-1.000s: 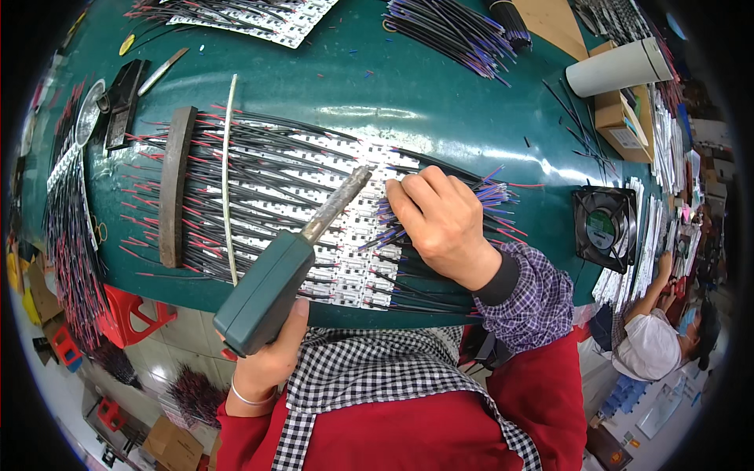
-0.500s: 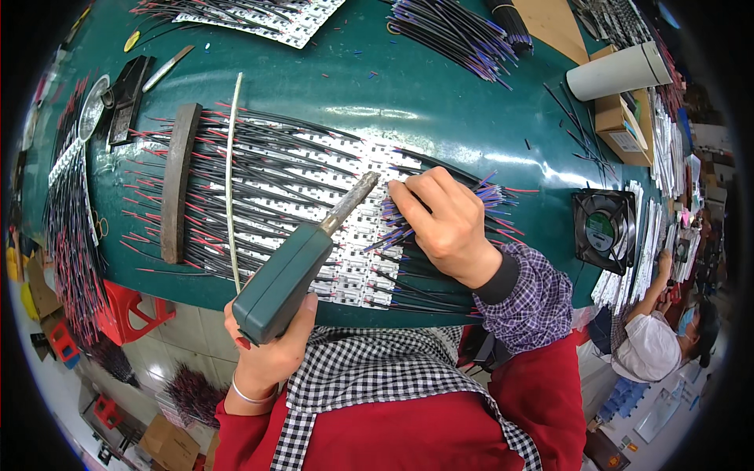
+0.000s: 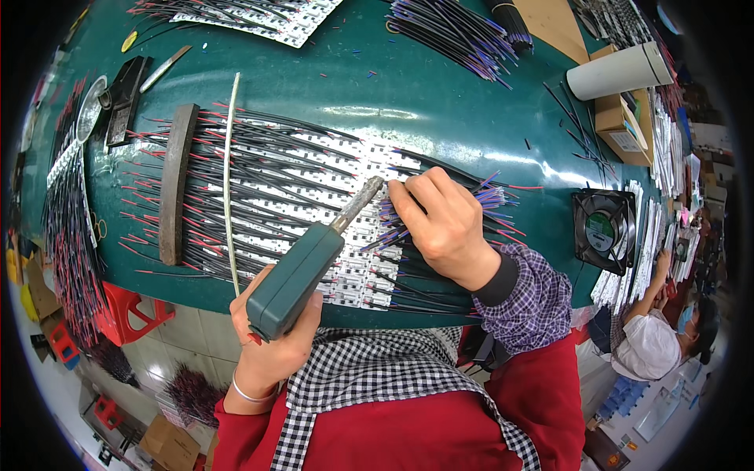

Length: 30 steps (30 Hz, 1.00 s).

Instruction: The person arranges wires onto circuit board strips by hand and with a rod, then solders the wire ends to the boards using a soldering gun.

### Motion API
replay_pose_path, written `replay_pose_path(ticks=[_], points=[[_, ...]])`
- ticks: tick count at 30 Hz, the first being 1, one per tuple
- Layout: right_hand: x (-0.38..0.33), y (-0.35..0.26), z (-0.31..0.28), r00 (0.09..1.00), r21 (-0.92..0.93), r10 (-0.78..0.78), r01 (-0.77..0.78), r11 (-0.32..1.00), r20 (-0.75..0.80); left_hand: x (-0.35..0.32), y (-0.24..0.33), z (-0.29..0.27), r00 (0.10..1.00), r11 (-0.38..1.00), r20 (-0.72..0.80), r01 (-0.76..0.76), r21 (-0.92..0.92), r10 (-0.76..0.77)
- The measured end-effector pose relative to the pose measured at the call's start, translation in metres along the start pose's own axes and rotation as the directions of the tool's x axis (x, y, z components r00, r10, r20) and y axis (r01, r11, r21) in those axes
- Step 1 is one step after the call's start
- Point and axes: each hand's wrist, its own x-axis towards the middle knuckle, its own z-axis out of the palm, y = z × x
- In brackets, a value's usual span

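Observation:
My left hand (image 3: pixel 275 341) is wrapped round a dark green soldering gun (image 3: pixel 297 281). Its metal tip points up and right, close to the fingertips of my right hand (image 3: pixel 444 224). That hand is closed over a bundle of thin wires (image 3: pixel 493 196) with blue and red ends, which stick out on both sides of it. Below both hands lies a panel of white circuit boards (image 3: pixel 365 275), with rows of black wires (image 3: pixel 275 169) attached. My right fingertips hide the exact spot they touch on the boards.
A dark bar (image 3: pixel 179 184) and a pale rod (image 3: pixel 229 180) lie across the wires at left. A black fan (image 3: pixel 603 229) stands at right, near a white cylinder (image 3: pixel 619 71) and a carton (image 3: pixel 624 129). Another bundle of wires (image 3: pixel 448 35) lies far back. A co-worker (image 3: pixel 652 341) is at right.
The soldering gun and my left hand have shifted slightly to the right, bringing the tip closer to my right fingertips. My right hand has stayed almost in place.

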Motion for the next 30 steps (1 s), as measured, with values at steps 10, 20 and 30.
replay_pose_path(ticks=[10, 20, 30], points=[[0.001, -0.001, 0.0, 1.0, -0.003, -0.001, 0.001, 1.0, 0.012, -0.026, -0.009, -0.002, 0.989, 0.993, -0.099, 0.113, 0.038, -0.109], [-0.002, 0.002, 0.001, 1.0, 0.002, -0.006, 0.006, 1.0, 0.001, -0.017, -0.006, 0.002, 0.978, 0.978, -0.104, 0.171, -0.119, -0.183], [0.0, -0.002, -0.001, 1.0, -0.024, -0.02, 0.02, 0.999, 0.016, -0.009, -0.006, 0.005, 0.987, 0.977, -0.059, 0.14, -0.163, -0.151]])
